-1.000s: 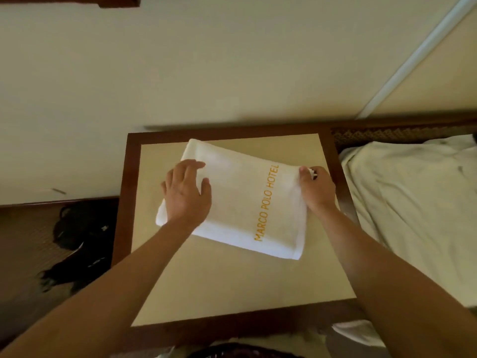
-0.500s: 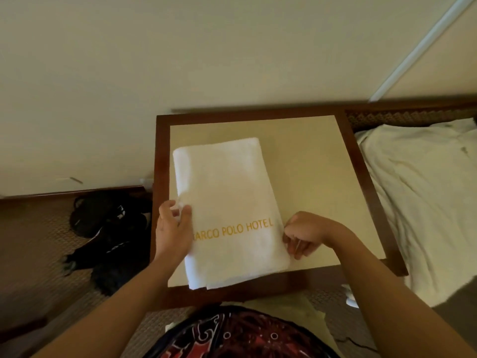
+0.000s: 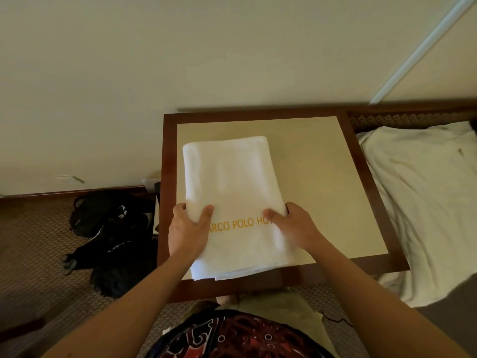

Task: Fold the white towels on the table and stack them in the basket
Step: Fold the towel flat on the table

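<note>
- The folded white towel (image 3: 232, 192) lies at the centre of the frame, on the left half of the table (image 3: 335, 177), its near end reaching the wooden border.
- Its long axis runs from the lower edge of the table up toward the wall, leaning slightly to the upper left; the far end is a rounded fold, the near end shows stacked layered edges.
- The cloth looks soft and thick, a plain terry rectangle, with orange lettering across its near part reading "ARCO POLO HO", the ends covered by the thumbs.
- The left hand (image 3: 187, 231) grips the towel's left edge, thumb on top and fingers curled round the side.
- The right hand (image 3: 293, 226) grips the right edge likewise, thumb pressed on top, fingers wrapped round the side.
- The table is square, with a smooth beige top framed by a dark reddish wood border.
- At the right of the frame lies a rumpled white sheet (image 3: 423, 197).
- At the lower left, a black bag (image 3: 111, 236) sits slumped on the patterned brown carpet (image 3: 33, 244).
- A plain cream wall (image 3: 180, 52) fills the upper frame.
</note>
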Tool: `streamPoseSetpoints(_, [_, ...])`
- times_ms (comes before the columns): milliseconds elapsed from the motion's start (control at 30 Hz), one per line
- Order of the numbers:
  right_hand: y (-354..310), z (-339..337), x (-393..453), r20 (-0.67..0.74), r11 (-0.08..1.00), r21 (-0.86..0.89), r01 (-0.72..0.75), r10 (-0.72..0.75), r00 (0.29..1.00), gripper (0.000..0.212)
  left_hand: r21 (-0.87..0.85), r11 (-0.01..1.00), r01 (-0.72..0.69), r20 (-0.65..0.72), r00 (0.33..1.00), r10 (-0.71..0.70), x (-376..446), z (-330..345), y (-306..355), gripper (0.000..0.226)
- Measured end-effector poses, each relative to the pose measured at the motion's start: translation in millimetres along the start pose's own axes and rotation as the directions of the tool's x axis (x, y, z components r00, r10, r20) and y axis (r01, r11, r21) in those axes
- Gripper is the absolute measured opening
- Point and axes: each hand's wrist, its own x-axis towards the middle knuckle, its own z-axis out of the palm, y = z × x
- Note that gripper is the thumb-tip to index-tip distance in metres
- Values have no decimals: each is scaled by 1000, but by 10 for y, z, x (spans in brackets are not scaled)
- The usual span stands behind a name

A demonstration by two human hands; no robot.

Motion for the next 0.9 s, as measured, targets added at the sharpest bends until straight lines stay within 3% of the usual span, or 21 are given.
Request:
streamPoseSetpoints(133, [91,79,-79,-23,1000,-12,-17,16,1000,47,98,995,0,-37,999,4,13,-8,-3,76])
streamPoseSetpoints(267, [-120,34,27,-88,1000,-9,-17,16,996,51,18,998,64,12,998,-64,232,-74,147,66])
streamPoseSetpoints(400, [-442,28,247,-161,997,78,-15,28,987,55,-74,990,120,91,989,-113,505,-56,390,71])
streamPoseSetpoints(500, [-422,71,326,-251,993,105,49,-21,968,48,-48,995,85,40,996,-83,523,3,406,70])
streamPoseSetpoints(667, [-244,230,352,-321,999,-31,-27,16,947,52,186,979,-86,-136,984,112,434,96,342,65])
streamPoseSetpoints(700, [-278,256,352,-371,994,-105,-27,-14,929,50,234,963,-133,-165,971,174,443,102,337,65])
streamPoseSetpoints(767, [-422,300,350,-452,934,-355,47,-215,866,51,383,874,-300,-198,897,394,473,99,389,65])
streamPoseSetpoints(833, [-591,336,347,-342,815,-537,216,-445,827,58,479,726,-494,-80,799,596,517,118,500,60])
streamPoseSetpoints(900, [-689,370,426,-97,682,-641,353,-528,844,60,523,534,-664,198,705,681,601,174,569,57])
